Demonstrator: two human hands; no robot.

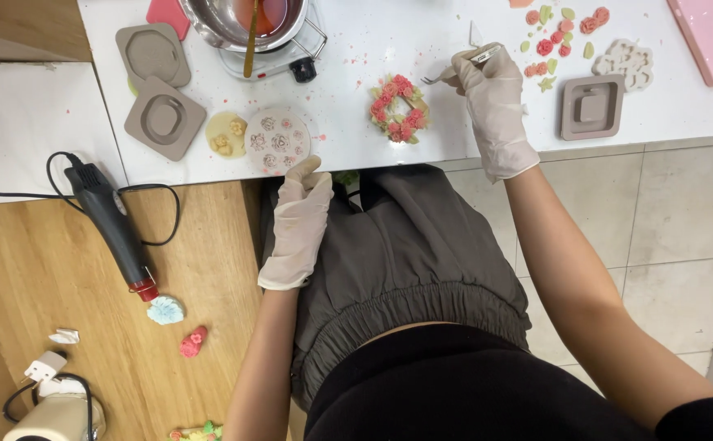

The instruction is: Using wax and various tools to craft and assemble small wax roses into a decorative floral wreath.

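right hand (491,98) – fingers gripping tweezers (454,69) beside flower wreath (397,109) | left hand (299,220) – fingers loose, empty

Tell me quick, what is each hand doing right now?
Left hand: gloved, fingers out flat, holding nothing, fingertips at the white table edge.
Right hand: gloved, closed around metal tweezers, beside the pink flower wreath.

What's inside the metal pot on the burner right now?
The metal pot holds reddish-orange liquid with a yellow stick standing in it; the pot's bottom is covered.
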